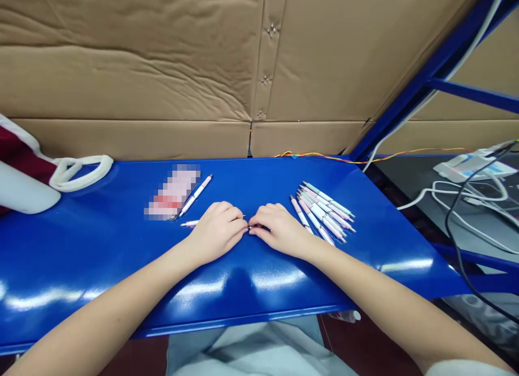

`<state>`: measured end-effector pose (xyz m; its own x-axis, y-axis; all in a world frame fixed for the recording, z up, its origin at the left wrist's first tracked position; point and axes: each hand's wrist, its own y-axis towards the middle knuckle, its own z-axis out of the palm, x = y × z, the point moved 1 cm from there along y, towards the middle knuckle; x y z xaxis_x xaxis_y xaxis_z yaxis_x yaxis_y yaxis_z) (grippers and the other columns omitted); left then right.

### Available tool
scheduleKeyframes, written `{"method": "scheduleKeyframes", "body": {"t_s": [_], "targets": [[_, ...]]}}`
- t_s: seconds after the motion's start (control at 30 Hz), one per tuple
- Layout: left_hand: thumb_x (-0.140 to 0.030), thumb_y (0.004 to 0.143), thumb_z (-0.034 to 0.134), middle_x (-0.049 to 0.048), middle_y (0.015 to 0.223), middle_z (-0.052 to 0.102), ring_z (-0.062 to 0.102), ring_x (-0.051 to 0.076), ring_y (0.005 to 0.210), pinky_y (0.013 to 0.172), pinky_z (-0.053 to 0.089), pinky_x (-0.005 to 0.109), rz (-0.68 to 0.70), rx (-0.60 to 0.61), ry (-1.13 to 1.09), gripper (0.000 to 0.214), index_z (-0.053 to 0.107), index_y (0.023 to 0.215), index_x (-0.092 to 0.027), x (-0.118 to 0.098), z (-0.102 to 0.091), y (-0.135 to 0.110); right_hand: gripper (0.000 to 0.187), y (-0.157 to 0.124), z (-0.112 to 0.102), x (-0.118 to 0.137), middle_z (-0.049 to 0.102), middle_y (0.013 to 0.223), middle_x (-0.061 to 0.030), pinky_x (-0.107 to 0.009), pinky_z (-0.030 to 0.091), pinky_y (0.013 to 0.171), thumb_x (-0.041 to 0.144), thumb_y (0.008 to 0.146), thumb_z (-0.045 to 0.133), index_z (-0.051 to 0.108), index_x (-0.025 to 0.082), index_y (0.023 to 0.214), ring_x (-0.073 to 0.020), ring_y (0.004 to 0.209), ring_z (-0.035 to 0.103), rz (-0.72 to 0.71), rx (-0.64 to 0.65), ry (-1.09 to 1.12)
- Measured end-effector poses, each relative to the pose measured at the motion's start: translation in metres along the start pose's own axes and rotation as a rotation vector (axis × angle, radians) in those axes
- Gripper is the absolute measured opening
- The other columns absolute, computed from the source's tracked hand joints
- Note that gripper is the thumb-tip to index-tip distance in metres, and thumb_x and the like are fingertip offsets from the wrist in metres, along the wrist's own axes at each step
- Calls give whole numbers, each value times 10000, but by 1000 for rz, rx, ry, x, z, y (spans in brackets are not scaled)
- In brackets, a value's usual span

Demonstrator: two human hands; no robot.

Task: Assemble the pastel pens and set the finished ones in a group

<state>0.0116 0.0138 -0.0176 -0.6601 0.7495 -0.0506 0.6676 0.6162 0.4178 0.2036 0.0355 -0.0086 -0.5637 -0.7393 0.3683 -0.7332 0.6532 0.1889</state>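
Note:
My left hand [221, 230] and my right hand [279, 230] meet fingertip to fingertip just over the table, both closed in a pinch. Between them shows a small dark, shiny piece [249, 228], mostly covered by the fingers; its kind cannot be made out. The end of a white and pink pen [188, 223] sticks out to the left from behind my left hand; whether it is held or lying there is hidden. Beyond it, a white pen [196, 194] with a brownish tip lies slanted. Several pastel pens [324, 208] lie fanned in a pile beside my right hand.
A blurred pink packet [174, 192] lies at the back left of the blue table [101, 246]. A white strap [83, 170] and a white rounded object [24, 187] are at the far left. Cables [466, 203] and a blue frame [421, 89] stand right; cardboard backs the table.

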Motion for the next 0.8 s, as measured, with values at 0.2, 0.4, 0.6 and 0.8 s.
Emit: {"method": "scheduleKeyframes", "body": {"t_s": [0.2,0.4,0.6,0.8], "targets": [[-279,917,481,48,891,632,497,204,872,771,384,360,-43,37,26,210,672,879,-201,2,-2,-1,123,-2,-1,-10,630,880,-49,-298,315,757,241,889,555,659,179,909,-172,844,533,57,-8,-87],[-451,879,530,58,862,618,485,204,798,720,392,348,-79,59,54,294,678,918,-201,10,-12,-2,259,-5,-9,-8,619,916,-66,-313,311,761,353,862,589,661,193,1053,-200,878,526,77,18,-145],[-479,838,571,53,869,624,534,217,824,760,418,352,-227,127,85,309,660,901,-190,38,-35,-10,249,-3,-6,1,595,914,-67,-319,300,761,324,910,517,649,213,1090,-190,864,495,-13,-3,-157],[-379,864,532,30,818,630,580,191,801,740,436,304,-267,367,-29,214,657,887,-207,43,-37,-11,225,-1,0,6,585,923,-73,-324,287,750,295,916,499,678,203,1018,-194,862,473,-79,1,-169]]}}
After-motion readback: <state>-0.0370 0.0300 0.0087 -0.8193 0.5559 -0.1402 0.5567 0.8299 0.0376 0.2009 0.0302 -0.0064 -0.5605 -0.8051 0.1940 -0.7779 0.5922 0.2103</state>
